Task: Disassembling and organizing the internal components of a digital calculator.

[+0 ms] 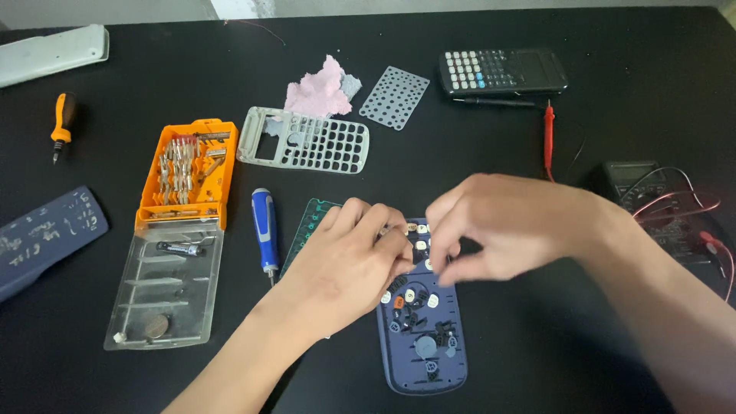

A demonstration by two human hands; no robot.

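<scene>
Both hands hover over the dark blue plastic calculator shell (pixel 422 337) on the black worktop (pixel 537 360), left hand (pixel 353 264) with its grip curled loosely and right hand (pixel 498 226) with its grip pinched together on something too small to tell.

Even, soft overhead light; faint shadows, slight motion blur.

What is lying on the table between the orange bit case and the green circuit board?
In the head view, a blue screwdriver lies between the orange bit case and the green circuit board, on the black table.

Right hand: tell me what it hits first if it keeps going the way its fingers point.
The right hand points left and down; it would probably meet the left hand first, above the blue calculator shell.
</scene>
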